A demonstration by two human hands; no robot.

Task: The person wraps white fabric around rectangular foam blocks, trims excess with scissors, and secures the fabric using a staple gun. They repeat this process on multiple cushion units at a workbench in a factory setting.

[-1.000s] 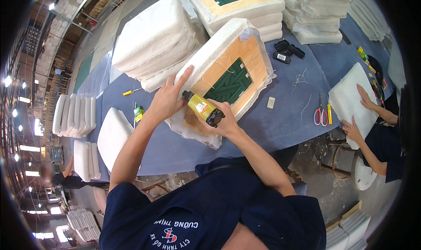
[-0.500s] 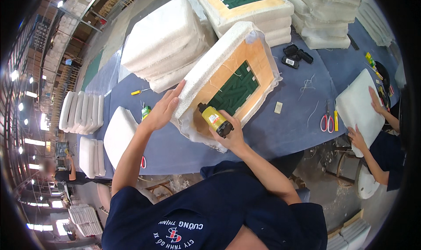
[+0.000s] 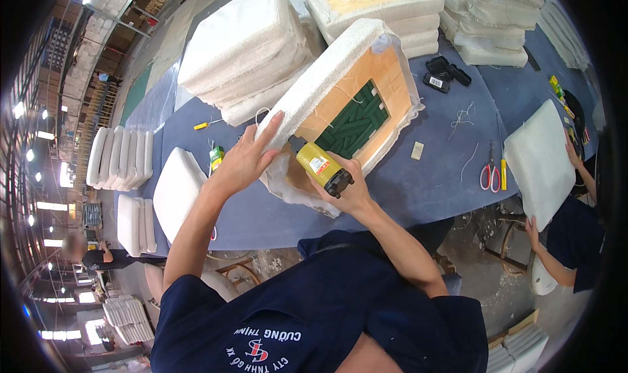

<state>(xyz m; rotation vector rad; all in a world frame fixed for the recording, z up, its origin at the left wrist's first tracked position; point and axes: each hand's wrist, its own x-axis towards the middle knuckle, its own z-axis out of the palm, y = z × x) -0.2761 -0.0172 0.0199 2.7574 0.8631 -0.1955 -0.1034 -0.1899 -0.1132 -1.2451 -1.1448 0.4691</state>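
A cream fabric-covered seat cushion (image 3: 327, 72) stands tilted up on the table, its underside toward me. That underside shows a plywood frame (image 3: 389, 62) and dark green webbing (image 3: 356, 121). My left hand (image 3: 245, 157) grips the cushion's near left edge, index finger stretched along the fabric and thumb toward the underside. In my right hand (image 3: 353, 186) is a yellow and black staple gun (image 3: 317, 160), my fingers wrapped round it. Its nose is at the frame's inner side, close to my left hand; whether it touches is hard to tell. Loose white lining (image 3: 288, 183) hangs at the lower corner.
Cushion stacks (image 3: 242, 46) stand behind, with more (image 3: 386, 19) at the back. On the blue table lie black cases (image 3: 445, 75), a pale card (image 3: 417, 150), scissors (image 3: 489, 177) and a yellow-handled tool (image 3: 504, 175). At right, a co-worker's hands hold another cushion (image 3: 540, 157).
My left index finger has stretched out along the edge and the thumb has spread. The staple gun's nose has shifted slightly left toward the frame's edge. The co-worker's cushion has tilted up.
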